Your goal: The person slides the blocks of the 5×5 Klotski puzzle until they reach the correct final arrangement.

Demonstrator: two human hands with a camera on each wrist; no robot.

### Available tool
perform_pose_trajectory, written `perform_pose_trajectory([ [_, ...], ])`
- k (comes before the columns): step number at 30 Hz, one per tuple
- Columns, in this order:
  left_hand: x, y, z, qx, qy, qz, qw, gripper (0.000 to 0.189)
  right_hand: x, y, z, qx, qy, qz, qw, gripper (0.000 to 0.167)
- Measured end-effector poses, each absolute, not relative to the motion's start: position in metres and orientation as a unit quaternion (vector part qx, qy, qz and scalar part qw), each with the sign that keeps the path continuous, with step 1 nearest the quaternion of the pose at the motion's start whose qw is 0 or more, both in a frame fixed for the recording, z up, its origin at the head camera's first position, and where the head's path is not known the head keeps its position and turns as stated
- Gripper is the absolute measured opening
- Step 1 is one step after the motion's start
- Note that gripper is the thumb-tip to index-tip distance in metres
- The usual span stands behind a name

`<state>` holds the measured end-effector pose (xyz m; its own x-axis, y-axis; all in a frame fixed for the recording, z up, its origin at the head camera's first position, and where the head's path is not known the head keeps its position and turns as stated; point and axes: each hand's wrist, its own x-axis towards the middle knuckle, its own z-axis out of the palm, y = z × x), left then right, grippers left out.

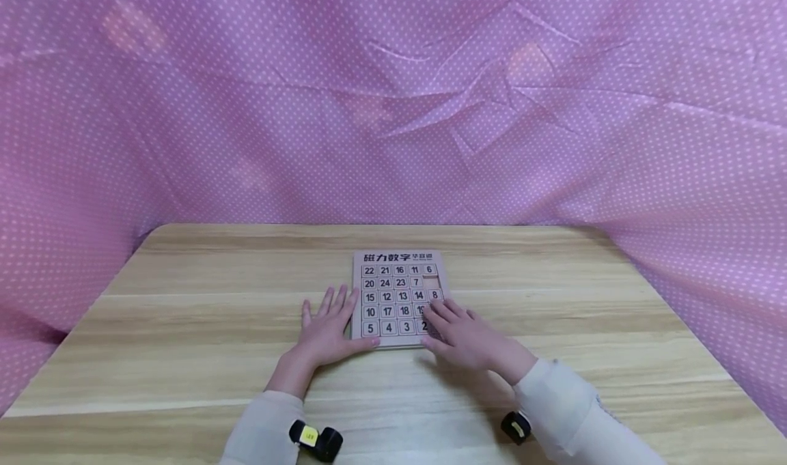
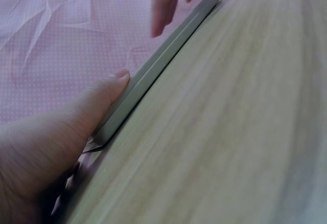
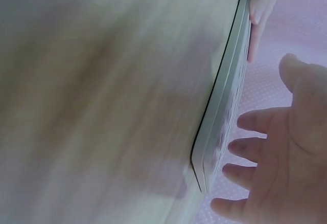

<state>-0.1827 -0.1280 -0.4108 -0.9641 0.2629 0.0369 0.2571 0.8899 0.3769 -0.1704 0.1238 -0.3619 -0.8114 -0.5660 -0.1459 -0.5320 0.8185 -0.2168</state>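
Note:
A flat number sliding puzzle (image 1: 399, 341) lies on the table, with numbered square tiles in rows and a title in Chinese characters along its far edge. One vacant slot (image 1: 431, 283) shows at the right end of the second row, below the 6 tile. My left hand (image 1: 326, 335) lies at the puzzle's left side, fingers spread and straight, its thumb (image 2: 110, 88) resting on the near left corner. Over the near right tiles is my right hand (image 1: 464, 335), fingers apart and loosely extended, covering part of the lower rows. In the right wrist view its palm (image 3: 291, 157) holds nothing.
The table (image 1: 184, 328) has a light wood grain. Pink dotted cloth (image 1: 393, 110) hangs behind it and along both sides. A black wrist camera (image 1: 316, 441) sits on the left sleeve and another black device (image 1: 516, 427) on the right one.

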Motion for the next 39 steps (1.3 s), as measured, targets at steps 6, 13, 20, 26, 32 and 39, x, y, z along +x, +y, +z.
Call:
perform_pose_trajectory([
  [6, -0.184, -0.129, -0.412, 0.136, 0.972, 0.192, 0.012, 0.105, -0.157, 0.133, -0.363, -0.288, 0.947, -0.073, 0.121, 0.065],
  [13, -0.184, -0.129, -0.41, 0.136, 0.972, 0.193, 0.009, 0.104, -0.156, 0.135, -0.365, -0.288, 0.947, -0.062, 0.132, 0.068],
  [20, -0.183, -0.128, -0.411, 0.134, 0.972, 0.193, 0.012, 0.105, -0.164, 0.133, -0.368, -0.282, 0.948, -0.07, 0.131, 0.067],
  [26, -0.182, -0.127, -0.411, 0.135, 0.972, 0.194, 0.01, 0.104, -0.171, 0.134, -0.368, -0.286, 0.948, -0.069, 0.117, 0.065],
  [32, -0.182, -0.127, -0.411, 0.129, 0.974, 0.188, 0.014, 0.104, -0.177, 0.134, -0.369, -0.282, 0.95, -0.078, 0.111, 0.063],
  [39, -0.181, -0.127, -0.411, 0.126, 0.974, 0.188, 0.016, 0.105, -0.18, 0.133, -0.369, -0.284, 0.949, -0.089, 0.106, 0.064],
])
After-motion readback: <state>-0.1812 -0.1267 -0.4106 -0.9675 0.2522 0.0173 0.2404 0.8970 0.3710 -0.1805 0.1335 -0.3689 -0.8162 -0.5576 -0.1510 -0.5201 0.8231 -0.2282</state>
